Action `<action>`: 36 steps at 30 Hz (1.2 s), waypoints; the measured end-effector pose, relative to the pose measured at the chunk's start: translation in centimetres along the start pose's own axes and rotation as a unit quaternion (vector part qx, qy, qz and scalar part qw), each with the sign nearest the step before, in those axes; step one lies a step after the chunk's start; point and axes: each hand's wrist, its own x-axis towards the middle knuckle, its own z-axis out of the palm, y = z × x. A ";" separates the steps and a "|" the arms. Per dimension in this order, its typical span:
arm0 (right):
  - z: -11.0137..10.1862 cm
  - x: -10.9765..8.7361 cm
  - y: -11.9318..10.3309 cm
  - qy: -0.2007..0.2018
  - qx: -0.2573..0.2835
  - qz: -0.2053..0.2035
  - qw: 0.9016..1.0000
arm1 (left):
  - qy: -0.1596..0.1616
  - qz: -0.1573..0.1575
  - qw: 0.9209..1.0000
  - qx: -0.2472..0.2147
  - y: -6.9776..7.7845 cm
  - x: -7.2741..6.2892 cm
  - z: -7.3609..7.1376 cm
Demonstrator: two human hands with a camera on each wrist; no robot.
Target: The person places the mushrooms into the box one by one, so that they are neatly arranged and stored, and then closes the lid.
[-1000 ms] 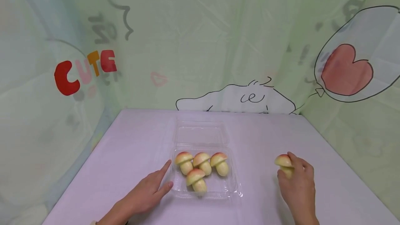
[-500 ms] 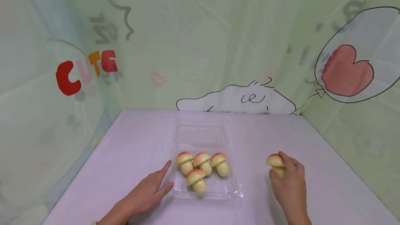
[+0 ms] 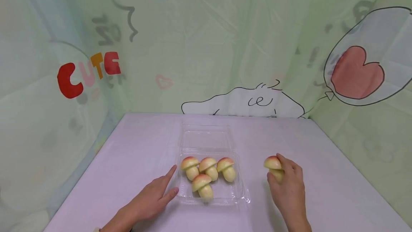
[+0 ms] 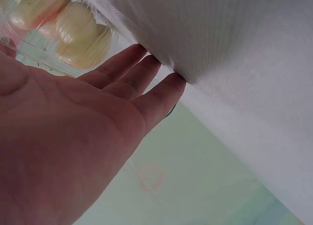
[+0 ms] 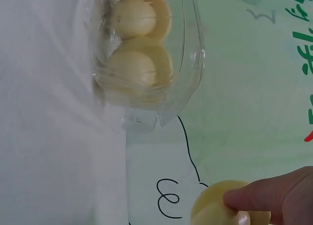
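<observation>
A clear plastic clamshell box (image 3: 225,193) lies with its lid folded back in the middle of the table. Inside it sit several toy mushrooms (image 3: 208,169) with red-tinged yellow caps and pale stems, three in a row and one in front. My left hand (image 3: 151,198) rests at the box's left side, fingers extended; in the left wrist view its fingertips (image 4: 178,80) touch the tabletop. To the right of the box, my right hand (image 3: 289,185) pinches another toy mushroom (image 3: 273,163) between thumb and fingers, cap up. The right wrist view shows the thumb (image 5: 249,194) pressed against this mushroom.
The box's transparent lid (image 3: 207,139) lies flat behind its base. A white-lilac cloth covers the table (image 3: 141,146). Printed fabric curtains (image 3: 206,46) stand along the back and both sides of it.
My right hand has moved left toward the box, carrying the toy mushroom. My left hand, the box and the mushrooms in it have stayed in place.
</observation>
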 end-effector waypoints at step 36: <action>3.9 -3.6 -4.4 -0.053 0.012 -0.109 0.992 | 0.005 0.012 1.000 0.002 -0.1 -0.2 0.0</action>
